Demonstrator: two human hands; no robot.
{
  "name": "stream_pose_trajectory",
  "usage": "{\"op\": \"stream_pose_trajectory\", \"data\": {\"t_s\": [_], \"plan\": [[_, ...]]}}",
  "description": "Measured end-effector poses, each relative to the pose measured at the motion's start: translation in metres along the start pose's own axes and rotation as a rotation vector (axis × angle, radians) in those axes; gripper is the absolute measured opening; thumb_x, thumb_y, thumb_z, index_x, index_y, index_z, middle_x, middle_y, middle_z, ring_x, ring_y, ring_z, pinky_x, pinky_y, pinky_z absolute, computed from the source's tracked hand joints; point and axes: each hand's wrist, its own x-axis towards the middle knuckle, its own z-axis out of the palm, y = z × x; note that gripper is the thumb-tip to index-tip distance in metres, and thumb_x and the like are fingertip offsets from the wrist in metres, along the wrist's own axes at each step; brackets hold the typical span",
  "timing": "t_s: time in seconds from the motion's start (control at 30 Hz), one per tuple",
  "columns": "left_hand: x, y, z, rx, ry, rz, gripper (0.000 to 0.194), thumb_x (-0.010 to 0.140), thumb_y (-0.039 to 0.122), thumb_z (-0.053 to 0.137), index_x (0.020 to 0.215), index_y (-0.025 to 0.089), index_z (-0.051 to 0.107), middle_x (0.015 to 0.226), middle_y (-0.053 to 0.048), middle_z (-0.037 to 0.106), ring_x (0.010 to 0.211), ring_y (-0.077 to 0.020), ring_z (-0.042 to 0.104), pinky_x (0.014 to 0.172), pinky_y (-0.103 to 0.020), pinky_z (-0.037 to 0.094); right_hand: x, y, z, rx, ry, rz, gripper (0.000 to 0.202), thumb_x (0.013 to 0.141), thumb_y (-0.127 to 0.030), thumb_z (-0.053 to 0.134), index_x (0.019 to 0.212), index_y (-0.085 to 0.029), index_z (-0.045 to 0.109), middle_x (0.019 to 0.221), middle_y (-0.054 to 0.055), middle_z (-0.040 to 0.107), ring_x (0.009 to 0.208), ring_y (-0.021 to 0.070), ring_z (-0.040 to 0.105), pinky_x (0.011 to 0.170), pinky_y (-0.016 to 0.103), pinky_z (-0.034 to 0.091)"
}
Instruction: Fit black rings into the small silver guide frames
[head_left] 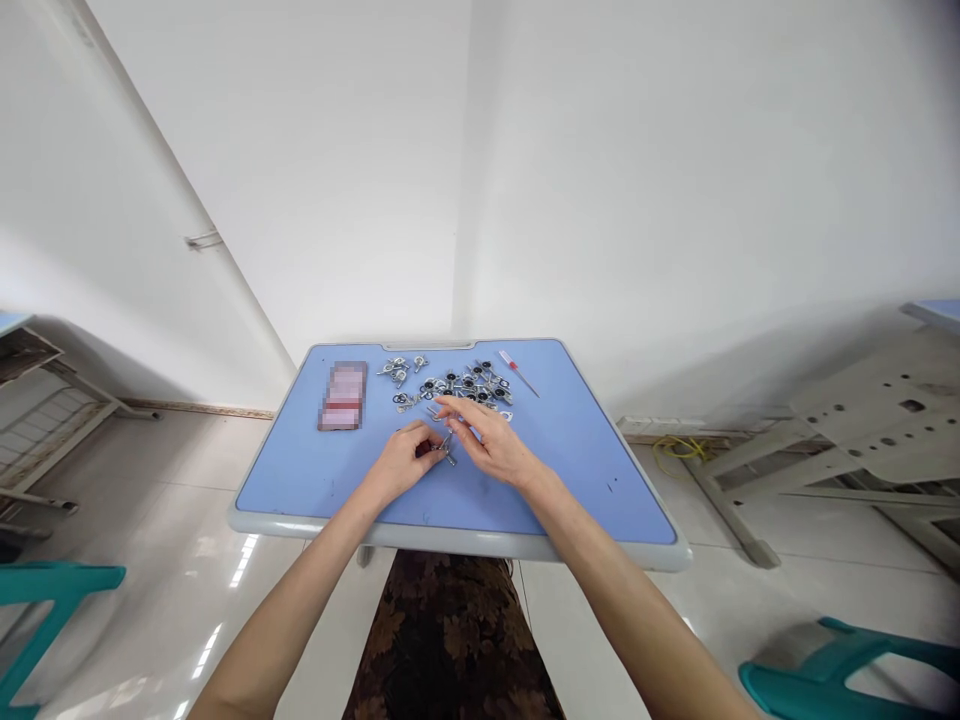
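My left hand [409,460] is closed, thumb and fingertips pinching a small silvery metal fitting [450,459] just above the near middle of the table. Close beside it, my right hand [487,440] has its fingers stretched out and its thumb apart from them. The right thumb tip is near the top of the fitting; whether it touches is hard to tell. Beyond the hands lies a pile of similar metal fittings with black round parts [469,383]. A smaller group of silvery fittings [397,370] lies to the far left of that pile.
The blue table [300,490] has a pale raised rim and stands against a white wall. On its left lies a blurred pinkish rectangular object [343,397]. A screwdriver [519,373] with a red and clear handle lies at the back right. Teal stools [855,665] stand on both sides.
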Motion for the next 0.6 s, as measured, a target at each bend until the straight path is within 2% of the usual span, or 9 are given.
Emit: {"op": "stream_pose_trajectory", "data": {"t_s": [0.1,0.3,0.4,0.6], "plan": [[0.000,0.001,0.000,-0.001,0.000,0.000,0.003,0.081,0.017,0.060,0.079,0.015,0.061,0.080,-0.001,0.057,0.068,-0.0126,0.051,0.065,-0.025,0.042,0.001,0.000,0.002,0.039,0.031,0.024,0.034,0.094,-0.020,0.039,0.125,-0.023,0.050,0.091,0.006,0.065,0.081,0.0167,0.062,0.077,0.033,0.052],[0.000,0.002,0.000,-0.006,0.002,-0.001,0.005,0.081,0.020,0.059,0.079,0.016,0.060,0.078,-0.001,0.056,0.068,-0.0130,0.051,0.065,-0.025,0.041,0.002,0.004,0.010,-0.057,0.141,0.057,0.023,0.091,-0.023,0.048,0.111,-0.021,0.058,0.082,0.003,0.065,0.072,0.0156,0.061,0.070,0.029,0.051],[0.000,0.002,0.000,0.003,0.003,0.001,0.005,0.081,0.020,0.059,0.079,0.015,0.061,0.078,-0.001,0.056,0.068,-0.0132,0.051,0.065,-0.026,0.042,0.001,0.004,0.011,-0.085,0.124,0.033,0.021,0.091,-0.024,0.049,0.109,-0.022,0.058,0.079,0.003,0.064,0.070,0.0153,0.060,0.067,0.029,0.050],[0.000,0.002,0.000,0.011,-0.001,-0.016,0.004,0.080,0.019,0.059,0.079,0.016,0.060,0.079,-0.002,0.057,0.068,-0.0133,0.051,0.066,-0.026,0.043,-0.001,0.000,0.003,-0.003,0.021,0.013,0.036,0.094,-0.022,0.040,0.130,-0.024,0.045,0.095,0.006,0.063,0.081,0.0164,0.060,0.072,0.032,0.052]]}}
